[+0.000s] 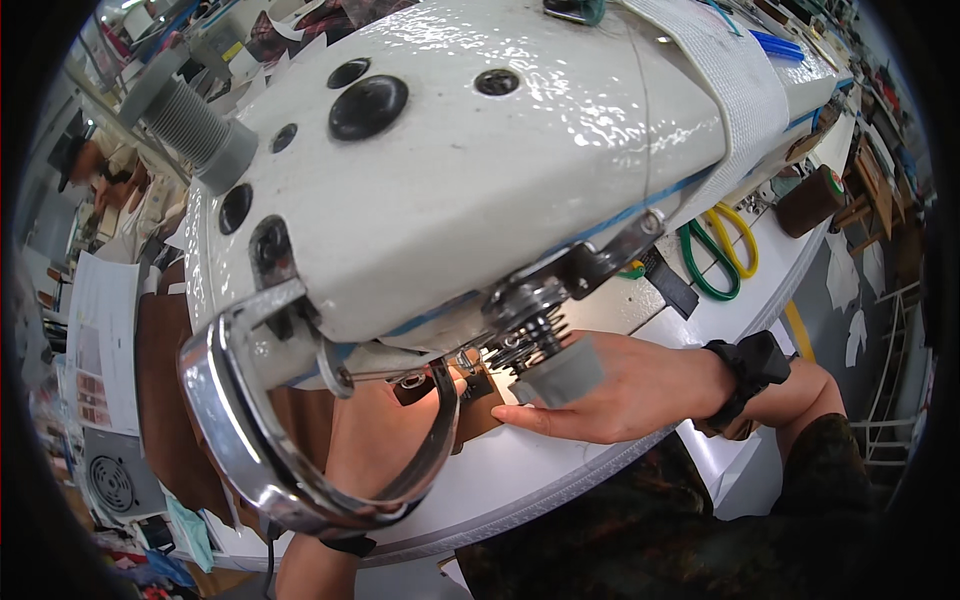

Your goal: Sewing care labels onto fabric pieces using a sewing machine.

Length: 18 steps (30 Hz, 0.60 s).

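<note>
A large cream sewing machine [500,160] fills the middle of the view. Under its head lies a small brown piece [478,428], leather or fabric, lit by a warm lamp. My left hand [375,425] reaches in beside the needle area behind the chrome guard [235,420]; its fingers are mostly hidden. To the right, my right hand [625,390] lies low over the table with one digit stretched out to the brown piece's edge. The grey tension knob [565,375] hides some of its other fingers. A black band with a dark device circles my right wrist.
Green-handled scissors [712,262] and yellow-handled ones [740,240] lie on the white table [530,480], near a brown thread cone [810,200]. Brown material [165,400] hangs at the left by a printed sheet [100,340]. Another person [100,170] sits at far left.
</note>
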Motion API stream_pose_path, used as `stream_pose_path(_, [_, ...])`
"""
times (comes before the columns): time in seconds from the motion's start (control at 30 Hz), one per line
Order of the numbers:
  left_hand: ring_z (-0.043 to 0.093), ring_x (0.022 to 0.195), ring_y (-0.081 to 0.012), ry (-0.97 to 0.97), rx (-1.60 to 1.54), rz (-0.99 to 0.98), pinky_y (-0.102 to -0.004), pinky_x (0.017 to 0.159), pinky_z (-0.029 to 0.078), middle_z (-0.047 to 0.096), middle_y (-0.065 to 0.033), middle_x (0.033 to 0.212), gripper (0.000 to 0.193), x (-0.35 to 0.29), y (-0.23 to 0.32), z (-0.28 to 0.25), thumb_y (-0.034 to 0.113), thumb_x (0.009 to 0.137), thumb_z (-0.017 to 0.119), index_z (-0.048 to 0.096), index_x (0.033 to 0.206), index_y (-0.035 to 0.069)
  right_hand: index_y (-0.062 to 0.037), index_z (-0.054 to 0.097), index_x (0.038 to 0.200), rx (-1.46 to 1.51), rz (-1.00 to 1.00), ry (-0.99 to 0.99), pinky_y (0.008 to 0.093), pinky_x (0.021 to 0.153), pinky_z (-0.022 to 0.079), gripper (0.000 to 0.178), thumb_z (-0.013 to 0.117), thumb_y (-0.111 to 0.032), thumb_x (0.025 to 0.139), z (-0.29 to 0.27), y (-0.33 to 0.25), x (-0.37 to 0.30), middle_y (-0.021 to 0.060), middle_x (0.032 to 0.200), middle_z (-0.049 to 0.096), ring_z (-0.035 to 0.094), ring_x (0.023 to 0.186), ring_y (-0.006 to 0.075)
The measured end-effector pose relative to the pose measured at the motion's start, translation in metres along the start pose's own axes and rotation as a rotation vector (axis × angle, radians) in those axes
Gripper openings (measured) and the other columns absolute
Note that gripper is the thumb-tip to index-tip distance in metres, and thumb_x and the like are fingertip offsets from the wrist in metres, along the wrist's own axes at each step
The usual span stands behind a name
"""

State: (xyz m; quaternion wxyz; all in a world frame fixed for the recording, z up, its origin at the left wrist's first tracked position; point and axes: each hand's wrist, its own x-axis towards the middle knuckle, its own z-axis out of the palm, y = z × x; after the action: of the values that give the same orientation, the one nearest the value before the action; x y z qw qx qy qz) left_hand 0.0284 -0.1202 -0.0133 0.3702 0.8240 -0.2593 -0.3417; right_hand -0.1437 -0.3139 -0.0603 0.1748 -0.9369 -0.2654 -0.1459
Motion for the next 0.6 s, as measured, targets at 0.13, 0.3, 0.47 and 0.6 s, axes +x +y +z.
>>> stream_pose_path(0.13, [0.070,0.092,-0.0112,0.015,0.022,-0.022,-0.0307,0.088,0.055,0.079,-0.0045,0.098,0.021,0.009,-0.005,0.005,0.008,0.089,0.082,0.078,0.108,0.001,0.0061,0.063,0.131,-0.032,-0.006,0.030,0.0330,0.084,0.049,0.048,0.066,-0.010,0.086,0.001,0.001,-0.003,0.0062,0.101,0.059,0.059,0.098,0.0216])
stream_pose_path(0.3, [0.069,0.092,-0.0111,0.003,0.106,0.132,-0.0297,0.084,0.055,0.078,-0.0035,0.103,0.031,0.013,-0.018,0.004,0.011,0.089,0.083,0.077,0.118,0.002,0.0060,0.063,0.131,-0.039,-0.021,0.085,0.0330,0.084,0.049,0.048,0.066,-0.010,0.086,0.008,0.003,-0.005,0.0063,0.101,0.059,0.060,0.098,0.0215])
stream_pose_path(0.47, [0.068,0.092,-0.0116,0.026,0.046,0.161,-0.0300,0.083,0.054,0.078,-0.0032,0.104,0.030,0.012,-0.019,0.007,0.009,0.089,0.082,0.077,0.117,0.003,0.0060,0.063,0.131,-0.023,-0.007,0.073,0.0330,0.083,0.049,0.047,0.066,-0.010,0.087,0.007,0.002,-0.004,0.0062,0.100,0.059,0.060,0.096,0.0214])
stream_pose_path(0.6, [0.068,0.091,-0.0122,0.060,0.013,0.025,-0.0303,0.083,0.055,0.077,-0.0038,0.102,0.026,0.009,-0.013,0.011,0.007,0.088,0.082,0.077,0.112,0.002,0.0058,0.063,0.131,-0.017,0.007,0.043,0.0327,0.083,0.049,0.046,0.066,-0.010,0.087,0.005,0.001,-0.003,0.0061,0.099,0.059,0.060,0.096,0.0214])
